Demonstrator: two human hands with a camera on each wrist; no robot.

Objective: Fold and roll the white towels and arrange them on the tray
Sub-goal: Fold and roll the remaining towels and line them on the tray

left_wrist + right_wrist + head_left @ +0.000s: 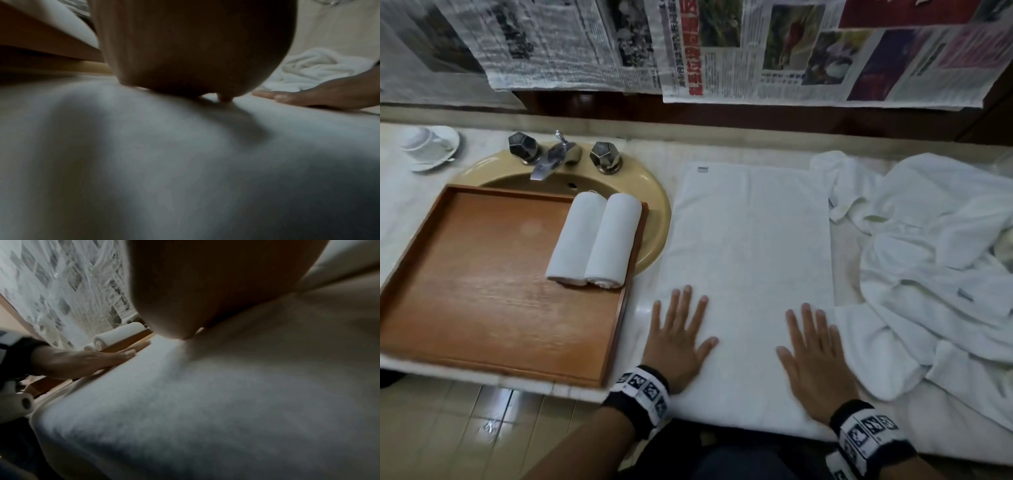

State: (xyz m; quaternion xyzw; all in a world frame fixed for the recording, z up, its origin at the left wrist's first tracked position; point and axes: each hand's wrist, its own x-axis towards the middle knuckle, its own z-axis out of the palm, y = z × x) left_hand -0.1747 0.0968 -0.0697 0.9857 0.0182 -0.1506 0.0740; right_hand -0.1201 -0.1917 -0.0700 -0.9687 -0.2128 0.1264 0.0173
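two flat hands on towel

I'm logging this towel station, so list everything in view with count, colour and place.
Rolled towels: two, white, side by side at the tray's right end.
Tray: one, brown wood, on the counter, partly over the sink.
Flat towel: one, white, spread on the counter right of the tray.
Towel heap: white, crumpled, at the far right; count unclear.
Sink: one, beige, behind the tray.
Faucet: one spout, two knobs, dark metal.
Cup and saucer: one set, white, far left.
Newspapers: several sheets, hung above.
Left hand: flat on the flat towel's near end.
Right hand: flat on the same towel.
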